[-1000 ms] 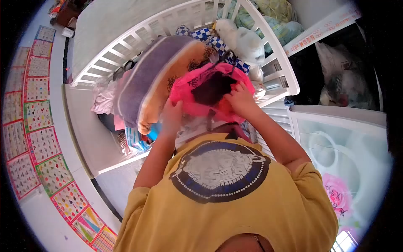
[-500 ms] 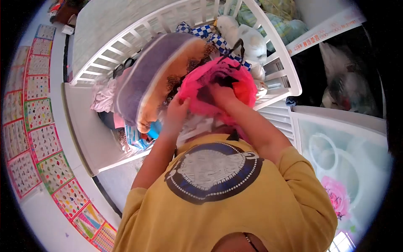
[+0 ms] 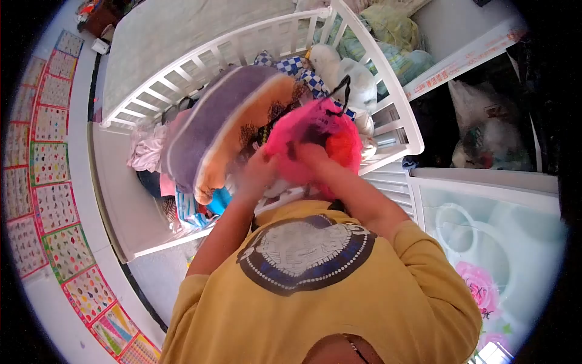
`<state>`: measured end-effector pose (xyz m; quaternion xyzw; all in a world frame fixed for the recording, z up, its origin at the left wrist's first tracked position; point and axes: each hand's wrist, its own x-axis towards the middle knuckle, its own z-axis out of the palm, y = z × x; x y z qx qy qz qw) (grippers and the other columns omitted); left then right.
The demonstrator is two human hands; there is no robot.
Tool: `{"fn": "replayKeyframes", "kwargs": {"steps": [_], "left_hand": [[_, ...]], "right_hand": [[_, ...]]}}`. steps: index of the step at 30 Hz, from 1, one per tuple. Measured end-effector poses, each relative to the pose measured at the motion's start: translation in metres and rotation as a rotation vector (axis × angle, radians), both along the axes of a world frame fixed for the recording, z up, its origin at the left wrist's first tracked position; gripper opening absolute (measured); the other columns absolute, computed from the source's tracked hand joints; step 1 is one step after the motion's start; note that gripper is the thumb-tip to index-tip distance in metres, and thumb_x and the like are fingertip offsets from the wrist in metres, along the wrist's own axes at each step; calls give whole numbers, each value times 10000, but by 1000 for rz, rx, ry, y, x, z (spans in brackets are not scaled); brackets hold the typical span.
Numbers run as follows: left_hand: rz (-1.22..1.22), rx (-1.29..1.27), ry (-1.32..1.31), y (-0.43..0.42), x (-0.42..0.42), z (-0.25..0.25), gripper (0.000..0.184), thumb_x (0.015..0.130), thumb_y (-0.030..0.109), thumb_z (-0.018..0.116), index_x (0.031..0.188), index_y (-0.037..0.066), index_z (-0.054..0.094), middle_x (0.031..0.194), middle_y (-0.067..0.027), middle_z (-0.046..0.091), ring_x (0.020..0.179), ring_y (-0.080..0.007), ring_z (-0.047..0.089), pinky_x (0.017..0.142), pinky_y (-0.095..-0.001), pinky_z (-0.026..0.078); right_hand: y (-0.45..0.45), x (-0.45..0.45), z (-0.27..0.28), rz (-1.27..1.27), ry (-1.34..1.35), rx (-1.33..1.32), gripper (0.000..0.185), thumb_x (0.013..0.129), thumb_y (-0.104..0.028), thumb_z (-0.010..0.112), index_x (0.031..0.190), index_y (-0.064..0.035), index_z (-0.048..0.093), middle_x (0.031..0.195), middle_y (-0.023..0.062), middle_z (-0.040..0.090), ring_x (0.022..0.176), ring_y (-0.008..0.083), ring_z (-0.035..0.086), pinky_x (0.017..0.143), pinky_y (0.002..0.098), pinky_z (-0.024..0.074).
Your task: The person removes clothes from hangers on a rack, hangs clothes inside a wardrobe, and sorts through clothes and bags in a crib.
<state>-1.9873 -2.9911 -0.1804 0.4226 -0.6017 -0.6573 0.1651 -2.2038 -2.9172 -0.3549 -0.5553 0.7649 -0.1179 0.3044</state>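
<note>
Pink bag [image 3: 285, 136] hung mouth-up over near part of white crib [image 3: 121, 194], just right of striped plush cushion [image 3: 212, 121]; red item [image 3: 342, 150] showed at bag's right side. Left hand [image 3: 259, 171] pinched rim at near left. Right hand [image 3: 310, 159] reached inside, fingers hidden, grip impossible to tell. Rummaging seemed underway; next move called for steady, spread rim.

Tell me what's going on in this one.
A person in a yellow T-shirt stands over a white slatted crib piled with soft things. The left hand grips the edge of a bright pink bag, while the right hand reaches into its opening. Beside the bag lies a purple and orange striped plush item; what the right fingers touch is hidden.
</note>
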Motion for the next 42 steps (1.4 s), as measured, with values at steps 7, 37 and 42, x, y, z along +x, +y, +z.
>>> {"fn": "replayKeyframes", "kwargs": {"steps": [7, 37, 42], "left_hand": [[104, -176, -59, -20, 22, -22, 388, 947, 166, 576, 1309, 47, 648, 1143, -157, 744, 1069, -297, 704, 934, -413, 537], [-262, 396, 683, -24, -135, 256, 407, 977, 267, 709, 1293, 19, 644, 1140, -100, 737, 980, -227, 705, 850, -387, 579], [-506, 706, 837, -37, -117, 333, 399, 1013, 295, 634, 1302, 20, 644, 1240, -132, 717, 1109, -307, 697, 991, -455, 552]], "right_hand": [[36, -22, 209, -249, -475, -172, 479, 922, -337, 581, 1252, 6, 636, 1128, 162, 723, 1030, 352, 697, 928, 447, 557], [113, -139, 539, -568, -1383, -1544, 472, 1028, -416, 525, 1327, -70, 640, 1270, 115, 691, 1156, 319, 635, 1068, 476, 492], [144, -170, 528, -898, -1162, -1507, 465, 1075, -355, 462, 1384, -38, 604, 1330, 139, 661, 1207, 335, 610, 1098, 471, 471]]}}
